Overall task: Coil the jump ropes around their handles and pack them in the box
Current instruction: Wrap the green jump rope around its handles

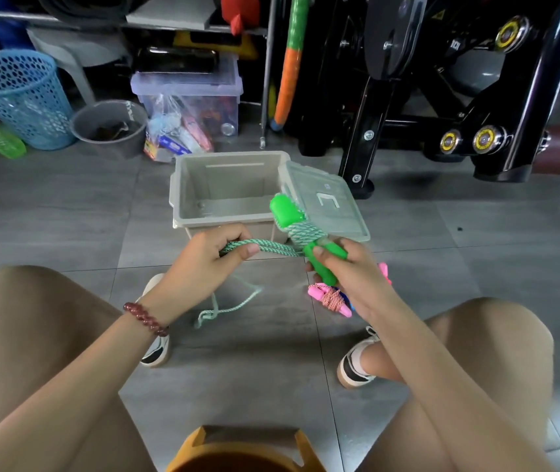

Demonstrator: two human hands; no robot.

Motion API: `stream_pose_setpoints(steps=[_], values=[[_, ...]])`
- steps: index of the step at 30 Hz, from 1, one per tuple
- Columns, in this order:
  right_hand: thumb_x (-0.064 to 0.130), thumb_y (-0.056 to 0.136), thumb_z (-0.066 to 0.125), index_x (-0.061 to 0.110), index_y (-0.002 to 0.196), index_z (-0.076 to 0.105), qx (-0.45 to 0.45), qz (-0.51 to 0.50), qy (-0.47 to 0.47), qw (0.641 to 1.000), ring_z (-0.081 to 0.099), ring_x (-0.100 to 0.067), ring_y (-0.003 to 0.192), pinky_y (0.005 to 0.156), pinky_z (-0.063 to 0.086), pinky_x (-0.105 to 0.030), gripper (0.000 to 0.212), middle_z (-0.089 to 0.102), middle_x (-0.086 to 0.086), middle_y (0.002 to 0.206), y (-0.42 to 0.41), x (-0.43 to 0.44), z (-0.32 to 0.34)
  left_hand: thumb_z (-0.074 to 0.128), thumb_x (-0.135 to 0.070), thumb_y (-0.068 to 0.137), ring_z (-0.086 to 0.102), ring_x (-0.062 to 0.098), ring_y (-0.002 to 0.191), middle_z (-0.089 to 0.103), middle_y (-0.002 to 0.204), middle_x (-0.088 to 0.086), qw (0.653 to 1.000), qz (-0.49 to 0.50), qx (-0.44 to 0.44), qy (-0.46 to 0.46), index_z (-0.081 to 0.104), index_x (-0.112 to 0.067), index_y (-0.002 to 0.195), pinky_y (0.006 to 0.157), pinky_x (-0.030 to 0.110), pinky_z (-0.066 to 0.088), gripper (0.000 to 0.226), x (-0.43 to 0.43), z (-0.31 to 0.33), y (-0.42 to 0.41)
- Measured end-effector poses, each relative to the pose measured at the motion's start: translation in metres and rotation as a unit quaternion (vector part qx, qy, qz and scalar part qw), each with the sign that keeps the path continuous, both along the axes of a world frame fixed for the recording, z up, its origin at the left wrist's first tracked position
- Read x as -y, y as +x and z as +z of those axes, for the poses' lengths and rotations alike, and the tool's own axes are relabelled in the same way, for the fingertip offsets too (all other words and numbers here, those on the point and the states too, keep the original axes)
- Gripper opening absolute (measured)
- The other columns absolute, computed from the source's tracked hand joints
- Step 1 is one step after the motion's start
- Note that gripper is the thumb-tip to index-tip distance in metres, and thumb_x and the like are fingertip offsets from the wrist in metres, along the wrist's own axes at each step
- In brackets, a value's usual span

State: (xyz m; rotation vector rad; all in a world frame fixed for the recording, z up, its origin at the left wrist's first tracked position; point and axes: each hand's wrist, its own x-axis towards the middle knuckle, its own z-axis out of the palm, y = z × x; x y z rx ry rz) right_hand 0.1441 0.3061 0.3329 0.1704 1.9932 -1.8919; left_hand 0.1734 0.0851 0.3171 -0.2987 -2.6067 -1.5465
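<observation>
Grey tiled floor point(67, 206). Open box point(178, 185) at centre, lid point(336, 206) at its 3 o'clock. Left hand point(210, 257) grips green rope point(271, 248); right hand point(346, 267) grips its handles point(287, 211), over the box's near rim. Basket point(23, 97) at 10 o'clock; gym machine point(442, 97) at 2.

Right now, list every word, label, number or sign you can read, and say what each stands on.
No text reads clearly.
White mark on the black machine: letters, blurred.
Yellow triangle sticker on the same machine: warning sign, symbol too small.
Sticker on the box lid: too small.
Yellow bolt rings: print too small.
Packets in the clear bag: print blurred.
</observation>
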Motion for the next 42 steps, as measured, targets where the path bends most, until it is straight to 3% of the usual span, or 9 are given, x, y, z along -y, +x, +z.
stream_pose_setpoints(steps=[7,10,12,22,26,30,37,40,42], values=[[0.016,0.093,0.059,0.008,0.132,0.048,-0.209,0.044,0.248,0.945,0.062,-0.011,0.076,0.06,0.046,-0.007,0.041,0.049,-0.01,0.117,-0.01,0.002,-0.009,0.048,-0.028,0.09,0.048,0.008,0.076,0.051,0.077,-0.001,0.999,0.02,-0.013,-0.045,0.056,-0.017,0.075,0.072,0.017,0.036,0.02,-0.001,0.0,0.0],[0.022,0.092,0.059,0.015,0.135,0.044,-0.241,0.062,0.273,0.929,0.063,-0.031,0.094,0.082,0.053,-0.04,0.046,0.058,-0.01,0.118,-0.011,0.0,-0.012,0.044,-0.031,0.09,0.048,0.011,0.069,0.056,0.074,0.004,0.998,0.029,0.024,-0.047,0.058,-0.016,0.077,0.066,0.02,0.037,0.024,-0.002,-0.001,0.001],[0.026,0.093,0.058,0.02,0.136,0.04,-0.245,0.058,0.299,0.921,0.064,-0.03,0.091,0.083,0.051,-0.043,0.047,0.065,-0.009,0.111,-0.01,0.002,-0.012,0.047,-0.031,0.093,0.046,0.013,0.065,0.058,0.072,0.01,0.997,0.023,0.037,-0.063,0.059,-0.019,0.078,0.063,0.023,0.037,0.023,-0.003,-0.001,0.003],[0.018,0.093,0.058,0.004,0.113,0.041,-0.286,-0.007,0.303,0.909,0.056,-0.024,0.078,0.062,0.035,-0.029,0.029,0.06,-0.002,0.09,-0.016,0.003,-0.006,0.043,-0.05,0.088,0.036,0.01,0.054,0.04,0.055,-0.002,0.996,0.025,-0.035,-0.074,0.047,-0.018,0.063,0.054,0.031,0.031,0.041,-0.011,0.015,0.014],[0.017,0.093,0.057,0.005,0.112,0.043,-0.28,0.01,0.303,0.911,0.062,-0.025,0.089,0.077,0.048,-0.037,0.026,0.054,0.002,0.095,-0.015,0.008,-0.007,0.046,-0.045,0.09,0.045,0.014,0.058,0.044,0.059,-0.003,0.994,-0.039,-0.067,-0.078,0.047,-0.024,0.065,0.057,0.037,0.04,0.033,-0.02,0.015,0.017],[0.017,0.094,0.055,0.003,0.113,0.043,-0.269,0.025,0.313,0.911,0.051,-0.019,0.086,0.071,0.038,-0.029,0.026,0.047,0.007,0.087,-0.012,0.006,-0.005,0.046,-0.05,0.09,0.043,0.013,0.058,0.044,0.063,-0.004,0.985,-0.067,-0.093,-0.128,0.055,-0.013,0.07,0.053,0.037,0.042,0.043,-0.027,0.014,0.018],[0.017,0.091,0.053,0.011,0.113,0.041,-0.232,0.179,0.354,0.888,0.059,-0.011,0.068,0.044,0.037,-0.016,0.025,0.062,-0.004,0.101,0.0,0.0,0.003,0.061,-0.051,0.077,0.043,0.007,0.061,0.049,0.064,-0.013,0.974,0.03,-0.152,-0.168,0.057,-0.016,0.072,0.055,0.031,0.045,0.035,-0.025,0.026,0.012],[0.01,0.092,0.056,0.007,0.109,0.047,-0.292,0.258,0.335,0.858,0.053,0.008,0.062,0.053,0.034,-0.003,0.02,0.056,0.013,0.082,0.008,-0.002,0.01,0.071,-0.051,0.071,0.044,0.007,0.061,0.05,0.065,-0.012,0.975,0.064,-0.146,-0.152,0.057,-0.017,0.069,0.056,0.029,0.041,0.036,-0.021,0.032,0.005],[0.013,0.089,0.062,0.008,0.107,0.052,-0.321,0.283,0.337,0.839,0.044,-0.004,0.067,0.059,0.032,-0.009,0.021,0.042,0.023,0.075,0.012,-0.001,0.009,0.077,-0.051,0.066,0.044,0.004,0.059,0.051,0.065,-0.011,0.976,0.087,-0.133,-0.15,0.059,-0.019,0.068,0.057,0.029,0.042,0.037,-0.019,0.033,0.001]])
